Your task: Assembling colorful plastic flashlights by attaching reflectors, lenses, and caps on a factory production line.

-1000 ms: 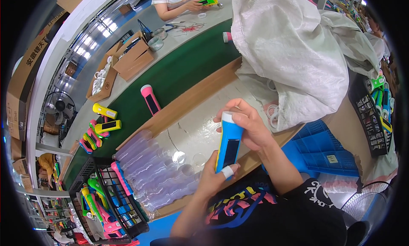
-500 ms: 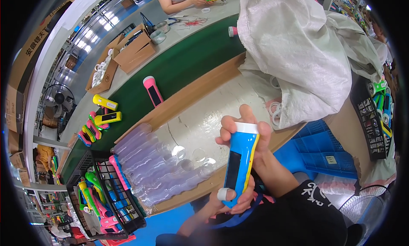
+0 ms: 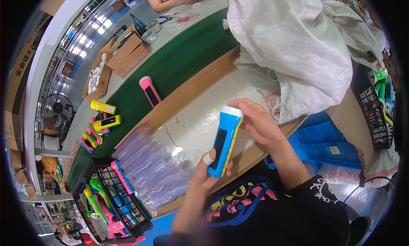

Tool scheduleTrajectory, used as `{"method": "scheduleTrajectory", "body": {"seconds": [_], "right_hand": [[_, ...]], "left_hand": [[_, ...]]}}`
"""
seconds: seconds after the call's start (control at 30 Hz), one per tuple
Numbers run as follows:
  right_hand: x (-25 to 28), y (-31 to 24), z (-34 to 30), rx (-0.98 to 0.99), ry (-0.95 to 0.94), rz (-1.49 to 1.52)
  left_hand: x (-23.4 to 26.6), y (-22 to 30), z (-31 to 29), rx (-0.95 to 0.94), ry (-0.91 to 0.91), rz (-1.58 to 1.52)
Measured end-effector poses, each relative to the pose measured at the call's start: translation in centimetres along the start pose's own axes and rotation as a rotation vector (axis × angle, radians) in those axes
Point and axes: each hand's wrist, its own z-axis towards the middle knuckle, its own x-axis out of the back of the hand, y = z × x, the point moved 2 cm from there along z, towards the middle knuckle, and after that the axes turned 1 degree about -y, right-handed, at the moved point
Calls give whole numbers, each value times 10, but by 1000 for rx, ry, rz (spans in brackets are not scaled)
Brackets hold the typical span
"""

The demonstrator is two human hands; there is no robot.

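Your blue-and-yellow flashlight [image 3: 226, 143] looks nearly whole, as I judge it; the white ring [image 3: 232, 111] sits on the wide end and the dark panel [image 3: 219, 140] is in place; I cannot tell if the ring is tight, and the piece is not yet set down; it is above the near edge of the cardboard tray [image 3: 200, 114]; its long axis crosses this edge, ring end away from you and slightly right; your left hand [image 3: 203, 172] grips the narrow end; your right hand [image 3: 260, 124] curls loosely behind the ring, its contact unclear.
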Motion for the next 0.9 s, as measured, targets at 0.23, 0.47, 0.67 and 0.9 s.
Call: {"method": "scheduleTrajectory", "body": {"seconds": [0.23,0.47,0.67,0.9], "right_hand": [[30,-8,-5,-243,-80,-991],[18,6,15,76,104,-996],[7,-18,46,410,146,-1452],[81,-32,17,97,234,-2318]], "left_hand": [[3,30,-1,-171,147,1322],[-11,31,6,-77,134,1707],[-5,178,62,-433,474,1174],[45,134,-7,-267,99,1970]]}}
